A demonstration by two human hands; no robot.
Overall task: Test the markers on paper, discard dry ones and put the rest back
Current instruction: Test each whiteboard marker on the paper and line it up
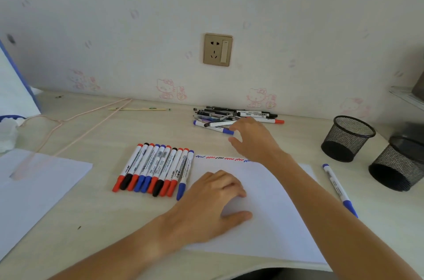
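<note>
A white test sheet [270,229] lies in front of me, with several red, blue and black squiggles [220,157] along its far edge. My left hand [211,201] rests flat on the sheet, holding nothing. My right hand [254,140] reaches to a loose pile of markers and pens [231,115] near the wall; its fingertips touch the blue cap end of a white marker [214,128], fingers spread. A neat row of several capped markers [156,168] lies left of the sheet. One blue-capped marker [339,190] lies alone right of the sheet.
Two black mesh pen cups stand at the right, one [347,138] behind the other [399,165]. A second white sheet [36,188] lies at the left, with a pink wire hanger [75,128] beyond it. A wall socket [217,49] is above the pile.
</note>
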